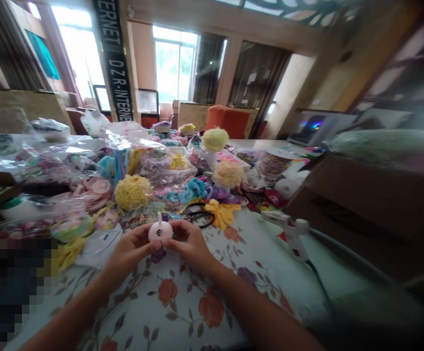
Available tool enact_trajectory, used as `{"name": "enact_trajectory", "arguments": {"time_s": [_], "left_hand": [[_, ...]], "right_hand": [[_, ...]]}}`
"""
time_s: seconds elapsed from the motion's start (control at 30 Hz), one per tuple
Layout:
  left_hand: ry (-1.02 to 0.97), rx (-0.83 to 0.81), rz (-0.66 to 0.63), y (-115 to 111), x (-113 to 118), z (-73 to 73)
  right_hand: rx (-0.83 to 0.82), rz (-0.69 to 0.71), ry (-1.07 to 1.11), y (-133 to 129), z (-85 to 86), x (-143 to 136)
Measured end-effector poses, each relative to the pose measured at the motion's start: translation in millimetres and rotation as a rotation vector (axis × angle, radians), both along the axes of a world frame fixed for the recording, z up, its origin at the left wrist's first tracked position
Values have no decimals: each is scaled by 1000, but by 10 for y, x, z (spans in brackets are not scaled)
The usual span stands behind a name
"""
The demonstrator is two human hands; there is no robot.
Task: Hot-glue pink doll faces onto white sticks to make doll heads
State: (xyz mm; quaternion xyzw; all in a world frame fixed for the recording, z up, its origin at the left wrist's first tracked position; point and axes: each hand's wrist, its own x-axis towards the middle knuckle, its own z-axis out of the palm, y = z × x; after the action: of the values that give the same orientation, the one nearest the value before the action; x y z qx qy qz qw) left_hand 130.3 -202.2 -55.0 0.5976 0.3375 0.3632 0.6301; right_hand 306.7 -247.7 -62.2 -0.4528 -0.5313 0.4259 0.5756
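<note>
Between my two hands, over the flowered tablecloth (168, 292), is a small pale pink doll head (160, 232) with an eye on its front and a short stub on top. My left hand (135, 243) grips its left side, thumb at the lower front. On the other side my right hand (187, 241) holds it with thumb and fingers closed. Just behind lie a black cord loop (206, 219) and yellow fabric strips (222, 213). A white glue gun (288, 229) rests to the right of my hands.
A yellow fluffy yarn ball (133, 191), a peach one (228, 173) and a pale green one (215, 140) stand among heaped craft pieces and plastic bags. Blue yarn (195, 187) lies among them. A large cardboard box (365, 209) occupies the right side.
</note>
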Motion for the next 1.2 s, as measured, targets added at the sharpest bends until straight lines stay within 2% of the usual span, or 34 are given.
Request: {"name": "enact_trajectory", "arguments": {"time_s": [0.1,0.27,0.47,0.57,0.67,0.77,0.83,0.87,1.0,1.07,1.13,1.2], "left_hand": [[20,-41,40,-5,4,2],[38,-75,94,-17,-2,20],[33,-125,151,-35,36,-27],[46,-124,187,-35,66,-54],[70,-118,186,-4,46,-55],[83,-81,186,49,-18,-27],[104,-7,216,74,-56,-9],[117,31,236,78,-68,-5],[124,113,283,54,-61,-26],[130,123,285,30,-44,-30],[145,130,288,8,-33,-14],[161,174,303,-2,-36,7]], "right_hand": [[-12,-22,21,-6,3,-17],[-43,19,70,-21,53,-22],[-45,9,42,-48,54,-37],[-29,-2,-3,-23,40,-29],[50,-67,-125,-7,107,37],[108,-238,-164,-108,203,225],[124,-442,-145,-287,203,437],[124,-584,-145,-410,173,568],[106,-1312,-256,-992,-58,1180],[80,-1503,-372,-1231,-145,1479],[-56,-1525,-526,-1371,-168,1733],[-219,-1412,-624,-1410,-140,1925]]}}
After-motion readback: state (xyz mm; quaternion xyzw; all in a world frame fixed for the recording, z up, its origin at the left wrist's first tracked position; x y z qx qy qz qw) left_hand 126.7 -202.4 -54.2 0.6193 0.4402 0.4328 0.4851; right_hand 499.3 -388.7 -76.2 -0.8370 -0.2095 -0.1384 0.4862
